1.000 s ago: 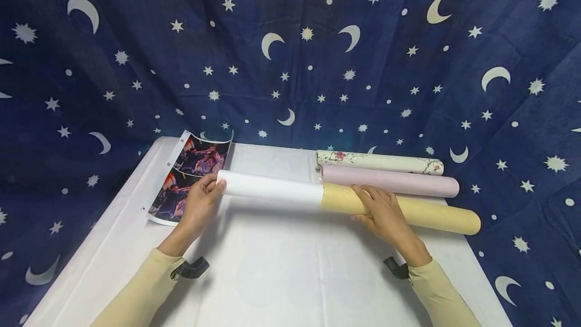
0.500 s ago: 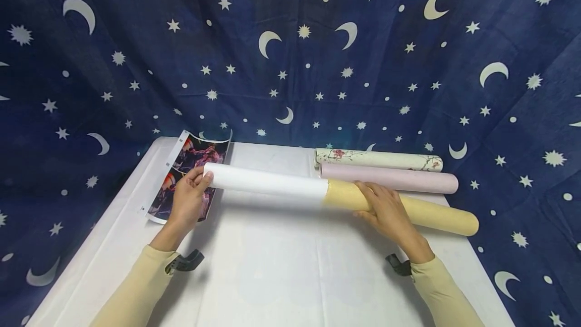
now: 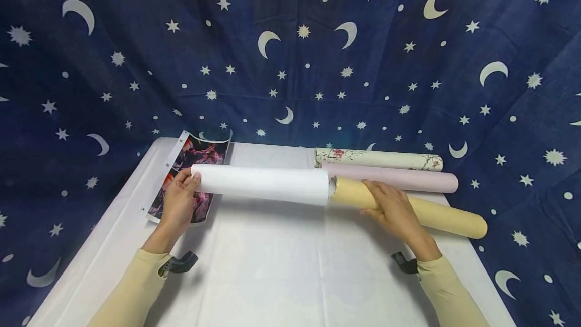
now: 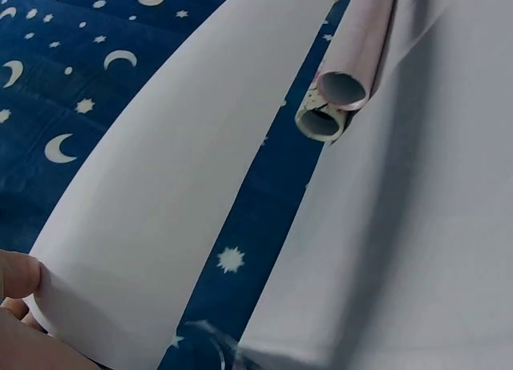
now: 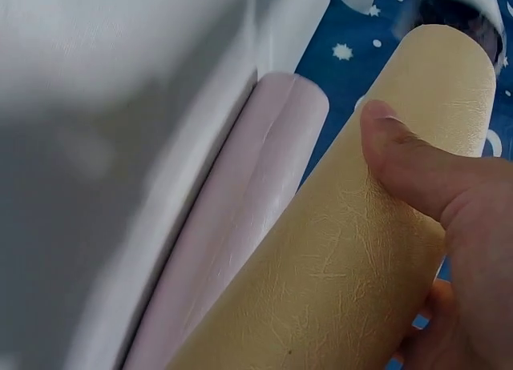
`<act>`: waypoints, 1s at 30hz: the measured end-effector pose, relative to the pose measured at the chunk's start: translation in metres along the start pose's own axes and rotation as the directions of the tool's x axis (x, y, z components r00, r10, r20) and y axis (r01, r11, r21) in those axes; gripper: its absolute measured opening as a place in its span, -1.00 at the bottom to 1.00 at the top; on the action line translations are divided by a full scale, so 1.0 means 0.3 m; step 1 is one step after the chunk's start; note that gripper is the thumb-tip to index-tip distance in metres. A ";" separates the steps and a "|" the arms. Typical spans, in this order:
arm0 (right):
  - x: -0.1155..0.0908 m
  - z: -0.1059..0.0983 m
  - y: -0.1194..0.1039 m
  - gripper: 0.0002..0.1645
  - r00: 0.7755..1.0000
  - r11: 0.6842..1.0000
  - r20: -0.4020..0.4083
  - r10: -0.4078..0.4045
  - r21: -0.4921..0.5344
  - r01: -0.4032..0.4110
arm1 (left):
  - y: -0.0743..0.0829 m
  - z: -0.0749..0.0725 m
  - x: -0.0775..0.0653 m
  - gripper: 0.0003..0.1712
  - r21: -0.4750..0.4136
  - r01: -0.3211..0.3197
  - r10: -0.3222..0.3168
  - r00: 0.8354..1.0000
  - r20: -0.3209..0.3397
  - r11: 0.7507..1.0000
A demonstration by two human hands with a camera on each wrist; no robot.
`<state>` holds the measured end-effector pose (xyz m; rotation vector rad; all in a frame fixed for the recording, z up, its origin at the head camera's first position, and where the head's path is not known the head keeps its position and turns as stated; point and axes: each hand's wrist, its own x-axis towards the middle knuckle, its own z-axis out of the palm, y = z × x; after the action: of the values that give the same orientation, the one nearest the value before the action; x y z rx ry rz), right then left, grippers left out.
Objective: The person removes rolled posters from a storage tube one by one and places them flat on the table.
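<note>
White paper roll and yellow textured roll have parted: half a second ago the white one met the yellow one's left end without a break, and now a narrow gap shows between them, the white roll having slid left and the yellow one a little right. Left hand pinches the white roll's left rim with the thumb against the fingers; from the shadow below, the roll seems raised over the white-covered table. Right hand is wrapped round the yellow roll near its left end, thumb on one side and fingers on the other; whether that roll rests on the table I cannot tell. Beyond it lie a pink roll and, farther off, a floral-patterned roll. On the far left, a curled printed sheet lies partly behind the left hand. With its right end seemingly unsupported, the white roll could droop, spring loose or uncoil, since only one rim is pinched; too hard a pinch might crease that rim. Its right end looks wider than its left, so it would probably catch on the yellow mouth if the two met askew. A low sweep could also nudge the pink roll.
</note>
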<state>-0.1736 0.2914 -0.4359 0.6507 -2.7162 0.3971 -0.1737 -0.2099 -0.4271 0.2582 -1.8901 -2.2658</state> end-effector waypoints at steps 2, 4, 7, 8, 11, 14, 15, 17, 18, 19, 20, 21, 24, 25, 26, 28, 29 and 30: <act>-0.004 -0.003 0.013 -0.04 1.000 1.000 -0.005 0.006 0.004 -0.006 | 0.007 -0.011 0.000 -0.78 -0.015 -0.004 0.004 1.000 -0.017 1.000; -0.007 -0.003 0.028 -0.04 1.000 1.000 -0.002 0.005 -0.002 -0.005 | 0.018 -0.023 -0.001 -0.79 -0.030 -0.008 0.007 1.000 -0.030 1.000; -0.006 0.003 0.045 -0.05 1.000 1.000 0.028 -0.003 -0.001 0.003 | 0.038 -0.041 -0.004 -0.78 -0.039 -0.007 0.004 0.998 -0.063 0.999; -0.005 0.006 0.051 -0.05 0.999 1.000 0.043 -0.006 0.001 0.006 | 0.045 -0.046 -0.005 -0.76 -0.050 -0.004 0.000 0.997 -0.073 0.999; 0.007 0.015 0.061 -0.04 0.996 1.000 0.086 -0.015 0.003 0.015 | 0.064 -0.061 -0.007 -0.71 -0.066 0.005 -0.012 0.995 -0.100 0.998; 0.029 0.027 0.068 -0.03 0.993 1.000 0.117 -0.019 -0.007 0.020 | 0.074 -0.071 -0.006 -0.69 -0.102 0.010 -0.020 0.995 -0.102 0.995; 0.038 0.032 0.070 -0.02 0.992 1.000 0.125 -0.020 -0.009 0.021 | 0.075 -0.073 -0.005 -0.69 -0.117 0.008 -0.021 0.994 -0.104 0.993; 0.060 0.041 0.074 -0.02 0.989 1.000 0.144 -0.023 -0.009 0.024 | 0.078 -0.075 0.000 -0.72 -0.146 0.000 -0.017 0.994 -0.112 0.989; 0.070 0.046 0.077 -0.02 0.988 1.000 0.155 -0.025 -0.009 0.026 | 0.079 -0.075 0.002 -0.73 -0.162 -0.006 -0.013 0.994 -0.112 0.987; 0.078 0.051 0.079 -0.02 0.986 1.000 0.165 -0.028 -0.006 0.029 | 0.080 -0.075 0.004 -0.75 -0.174 -0.012 -0.008 0.993 -0.115 0.985; 0.085 0.056 0.082 -0.02 0.984 0.999 0.175 -0.032 -0.003 0.033 | 0.081 -0.075 0.005 -0.75 -0.183 -0.017 -0.004 0.993 -0.116 0.983; 0.091 0.061 0.084 -0.02 0.982 0.999 0.185 -0.038 0.001 0.038 | 0.082 -0.075 0.006 -0.75 -0.186 -0.021 -0.001 0.993 -0.117 0.982; 0.106 0.077 0.089 -0.03 0.978 0.998 0.201 -0.056 0.004 0.057 | 0.084 -0.074 0.006 -0.72 -0.170 -0.022 0.003 0.994 -0.113 0.985; 0.109 0.082 0.090 -0.02 0.977 0.998 0.203 -0.062 0.000 0.063 | 0.085 -0.075 0.005 -0.70 -0.158 -0.019 0.001 0.994 -0.110 0.987; 0.112 0.088 0.091 -0.01 0.977 0.997 0.202 -0.070 -0.007 0.073 | 0.084 -0.076 0.002 -0.69 -0.143 -0.013 -0.003 0.994 -0.108 0.990; 0.116 0.098 0.089 0.00 0.976 0.996 0.200 -0.081 -0.021 0.087 | 0.082 -0.081 -0.005 -0.66 -0.111 -0.001 -0.010 0.994 -0.106 0.994; 0.117 0.104 0.086 0.00 0.976 0.995 0.201 -0.087 -0.031 0.095 | 0.080 -0.085 -0.009 -0.65 -0.093 0.005 -0.014 0.995 -0.102 0.996; 0.119 0.109 0.082 0.00 0.975 0.994 0.201 -0.092 -0.041 0.102 | 0.080 -0.089 -0.013 -0.63 -0.077 0.012 -0.019 0.995 -0.099 0.997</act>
<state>-0.2235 0.2877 -0.4575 0.8467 -2.8563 0.2502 -0.1626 -0.2386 -0.4082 0.3692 -1.7543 -2.2839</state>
